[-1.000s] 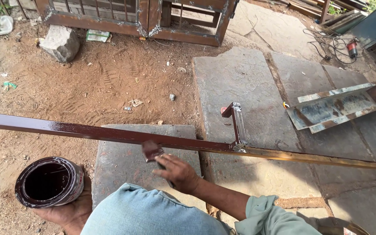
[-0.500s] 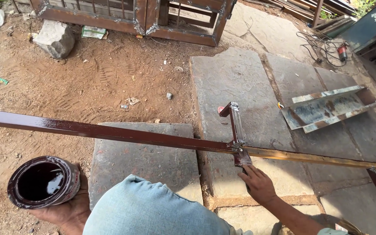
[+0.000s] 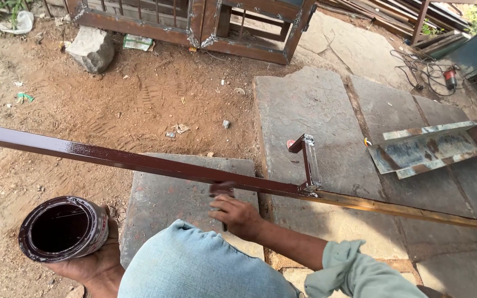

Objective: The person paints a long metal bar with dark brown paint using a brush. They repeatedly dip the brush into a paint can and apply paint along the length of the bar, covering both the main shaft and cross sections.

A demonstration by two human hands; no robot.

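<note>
A long square metal bar point(image 3: 111, 157) crosses the view, glossy dark brown on its left part and bare yellowish metal point(image 3: 404, 209) to the right. My right hand point(image 3: 237, 214) grips a small paintbrush point(image 3: 221, 190) pressed against the bar's near side. My left hand point(image 3: 92, 264) holds an open paint can point(image 3: 62, 227) with dark brown paint inside, low at the left. A short bracket point(image 3: 307, 161) stands up from the bar right of the brush. My blue-clad knee point(image 3: 194, 265) fills the bottom middle.
Grey stone slabs point(image 3: 316, 110) lie on reddish dirt. An angled metal piece point(image 3: 432, 148) rests on the slabs at right. A painted metal gate frame point(image 3: 233, 27) and a rock point(image 3: 91, 48) stand at the back. A power tool with cable point(image 3: 448, 76) lies far right.
My right hand with the brush has moved left along the bar, from beside the bracket back to the painted section. The can has stayed in my left hand.
</note>
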